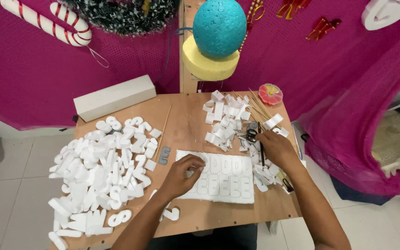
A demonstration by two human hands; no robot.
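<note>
Left hand (181,173) is curled down onto the near-left corner of a white foam sheet (223,178) scored into rows of letter shapes, fingertips pressing on it, and from this angle I can't tell if it's actually pinching anything loose. Right hand (276,148) sits at the sheet's right edge, closed around a thin dark stick-like tool (261,148) that points away from the person. The sheet lies flat on the near middle of the wooden counter (186,120). Just left of the sheet there's a single grey letter piece (164,155), and beyond that a big heap of cut-out white foam letters (100,171) spilling toward the counter's left edge. Behind the right hand is a smaller pile of white foam offcuts (225,120), with black-handled scissors (251,135) tucked in it and a bundle of thin wooden skewers (258,109) next to it. A small round container with red and yellow bits (270,94) sits at the far right corner, a long white foam block (114,97) at the far left. Above hang a teal foam ball (219,27) on a yellow foam disc (209,65), all against a magenta cloth (33,74).
</note>
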